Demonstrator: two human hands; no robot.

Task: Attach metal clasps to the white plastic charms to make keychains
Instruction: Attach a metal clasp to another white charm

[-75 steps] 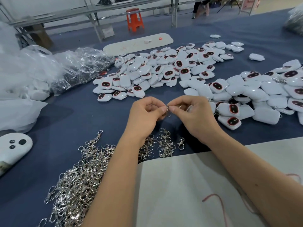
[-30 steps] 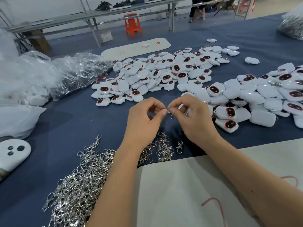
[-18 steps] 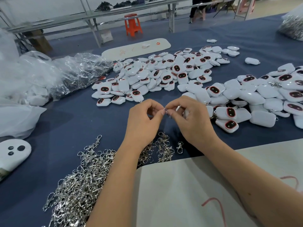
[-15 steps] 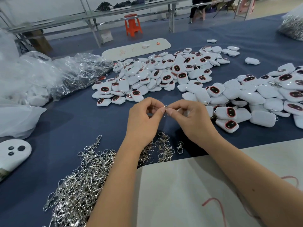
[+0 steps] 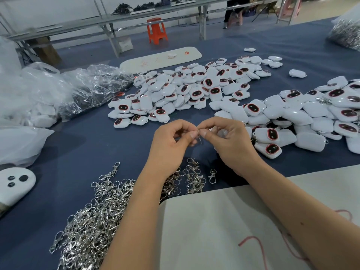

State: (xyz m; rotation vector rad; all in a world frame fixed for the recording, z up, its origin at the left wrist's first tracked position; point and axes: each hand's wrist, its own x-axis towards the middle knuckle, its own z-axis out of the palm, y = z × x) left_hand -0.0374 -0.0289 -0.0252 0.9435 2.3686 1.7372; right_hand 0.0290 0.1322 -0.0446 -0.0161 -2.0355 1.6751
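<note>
Both my hands meet above the blue surface (image 5: 81,152), fingertips together: my left hand (image 5: 169,141) and right hand (image 5: 231,141) each pinch one small metal clasp (image 5: 199,135) that hangs between them. My right hand's curled fingers also hold a white charm (image 5: 221,131), mostly hidden. Loose clasps (image 5: 93,221) lie piled at 7 o'clock, and more charms (image 5: 187,90) spread from 12 to 3 o'clock.

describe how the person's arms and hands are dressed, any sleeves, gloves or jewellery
Both forearms are bare right to the bottom of the picture, with no sleeves in view. The left hand and right hand wear no gloves, and no rings, watch or bracelet show. Fingernails are short and unpainted.
</note>
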